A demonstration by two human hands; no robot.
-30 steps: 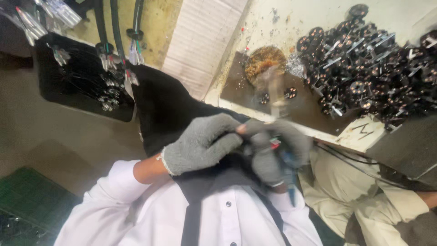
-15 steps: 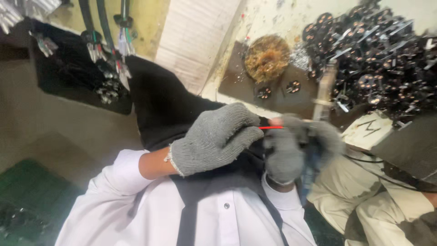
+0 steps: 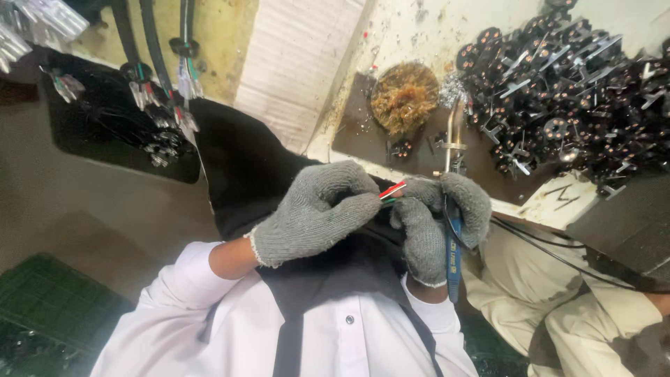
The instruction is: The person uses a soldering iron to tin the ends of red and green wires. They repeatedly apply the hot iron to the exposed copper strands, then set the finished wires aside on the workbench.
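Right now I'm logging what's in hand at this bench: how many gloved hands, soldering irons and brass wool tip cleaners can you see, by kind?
Grey gloved hands: 2, the left hand pinching the coloured wires and the right hand gripping the iron.
Soldering iron, blue handle: 1.
Brass wool tip cleaner: 1.
Total: 4.
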